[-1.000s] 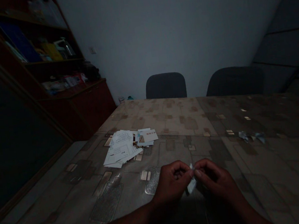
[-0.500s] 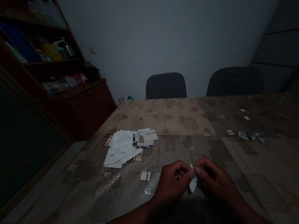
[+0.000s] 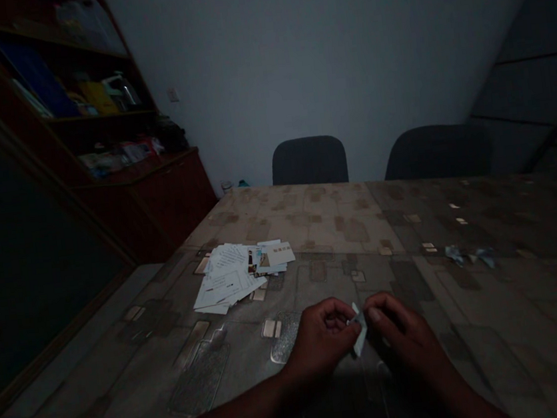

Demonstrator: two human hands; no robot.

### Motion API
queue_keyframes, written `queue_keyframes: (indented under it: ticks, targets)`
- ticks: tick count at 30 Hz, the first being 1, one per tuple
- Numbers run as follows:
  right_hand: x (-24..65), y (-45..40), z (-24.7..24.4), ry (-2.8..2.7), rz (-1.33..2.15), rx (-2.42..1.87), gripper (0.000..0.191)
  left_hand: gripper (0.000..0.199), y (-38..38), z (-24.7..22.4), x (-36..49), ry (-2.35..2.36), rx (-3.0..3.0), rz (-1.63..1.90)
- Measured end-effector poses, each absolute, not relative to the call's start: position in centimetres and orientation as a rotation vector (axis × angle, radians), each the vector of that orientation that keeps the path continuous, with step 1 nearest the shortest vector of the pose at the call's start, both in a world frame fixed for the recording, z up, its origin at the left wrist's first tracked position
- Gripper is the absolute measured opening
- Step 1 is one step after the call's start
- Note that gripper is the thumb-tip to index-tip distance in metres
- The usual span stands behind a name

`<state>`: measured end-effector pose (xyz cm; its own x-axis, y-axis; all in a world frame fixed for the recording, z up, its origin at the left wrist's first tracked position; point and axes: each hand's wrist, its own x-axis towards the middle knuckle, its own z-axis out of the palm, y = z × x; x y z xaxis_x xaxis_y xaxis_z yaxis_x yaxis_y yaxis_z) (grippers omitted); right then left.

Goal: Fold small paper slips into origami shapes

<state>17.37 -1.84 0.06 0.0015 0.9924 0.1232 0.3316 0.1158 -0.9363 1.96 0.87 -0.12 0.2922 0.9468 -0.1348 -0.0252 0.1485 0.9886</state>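
Observation:
A small folded piece of pale paper is pinched between the thumb and fingers of my left hand, above the near part of the patterned table. Just to its right is my right hand, its thumb and forefinger pressed together beside the paper with a narrow gap between. Whether its fingertips hold anything is too dark to tell. A loose pile of printed papers and cards lies on the table to the left, beyond my left forearm.
Small folded paper pieces lie on the table at the right. Two dark chairs stand at the far edge, before a pale wall. A reddish shelf unit with various items stands at the back left.
My right fingertips have parted slightly from the paper and moved a little to the right. The paper stays in my left hand, tilted a bit differently.

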Motion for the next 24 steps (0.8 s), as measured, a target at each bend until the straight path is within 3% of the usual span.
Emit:
queue_keyframes:
  ticks: [12, 24]
  targets:
    - [17.5, -1.6, -0.2, -1.501, 0.924, -1.407, 0.026, 0.019, 1.1, -0.6, 2.0, 1.017, 1.194, 0.886]
    - [16.5, -2.9, 0.3, -1.488, 0.434, -1.481, 0.022, 0.012, 0.9, -0.4, 2.0, 1.112, 1.209, 0.985]
